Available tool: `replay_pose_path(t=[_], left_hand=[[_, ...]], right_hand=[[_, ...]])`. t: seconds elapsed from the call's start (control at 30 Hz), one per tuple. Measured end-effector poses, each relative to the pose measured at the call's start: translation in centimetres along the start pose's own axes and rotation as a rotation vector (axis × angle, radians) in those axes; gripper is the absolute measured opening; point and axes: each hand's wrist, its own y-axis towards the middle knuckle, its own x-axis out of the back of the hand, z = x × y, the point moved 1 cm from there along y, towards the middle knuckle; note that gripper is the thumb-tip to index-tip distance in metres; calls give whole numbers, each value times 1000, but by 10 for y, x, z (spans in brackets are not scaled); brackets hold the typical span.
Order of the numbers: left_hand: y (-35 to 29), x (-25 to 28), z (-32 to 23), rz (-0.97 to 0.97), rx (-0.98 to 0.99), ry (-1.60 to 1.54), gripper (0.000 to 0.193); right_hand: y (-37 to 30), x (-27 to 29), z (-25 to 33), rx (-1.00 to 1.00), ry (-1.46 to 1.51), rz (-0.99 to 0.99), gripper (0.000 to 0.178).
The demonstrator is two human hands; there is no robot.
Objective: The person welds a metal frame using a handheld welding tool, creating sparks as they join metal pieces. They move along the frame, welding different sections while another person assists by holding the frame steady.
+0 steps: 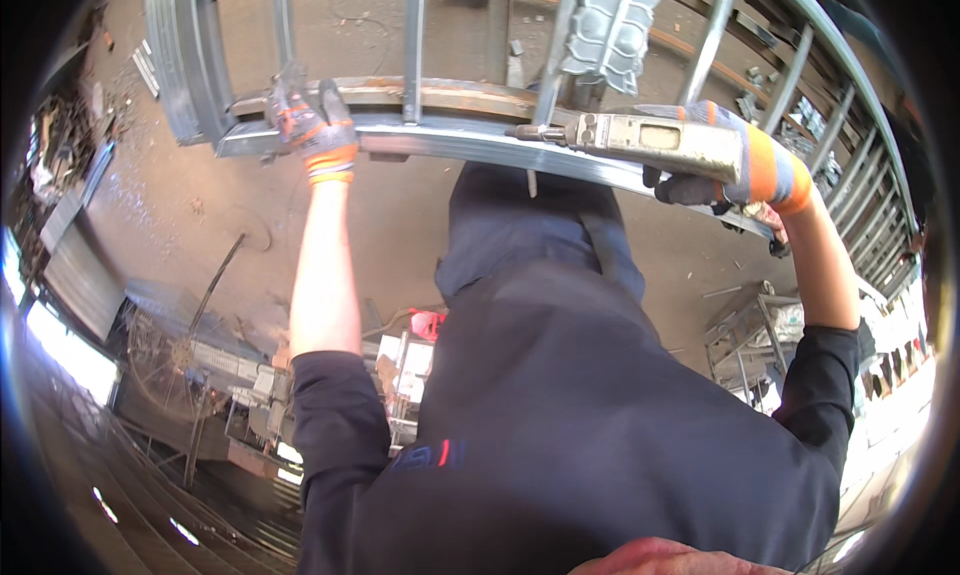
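Right gloved hand wrapped round slim-nosed power tool, nose toward our left gloved hand, which lies over steel rail, grip unclear. We're likely positioning tool; next move needs steady rail, aligned nose.

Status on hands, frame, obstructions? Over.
Left hand on metal frame. Right hand holding drill-like tool, tip at frame's near side. Patterned silver piece beyond tool.

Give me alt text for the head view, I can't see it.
A person's gloved right hand holds a worn handheld tool pointing left over the near rail of a barred metal frame. The gloved left hand is on that rail. A scalloped silver panel shows beyond.
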Motion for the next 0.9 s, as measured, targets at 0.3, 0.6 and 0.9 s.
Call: replay_pose_path(t=[0.3, 0.6, 0.9], left_hand=[[-36, 2, -70, -138, 346, -237, 50], [39, 3, -176, 50, 22, -606, 53], [102, -45, -268, 386, -870, -279, 105]], right_hand=[[-6, -47, 40, 30, -294, -496, 57], [-63, -112, 64, -201, -303, -1018, 78], [-18, -269, 151, -301, -111, -1585, 82]])
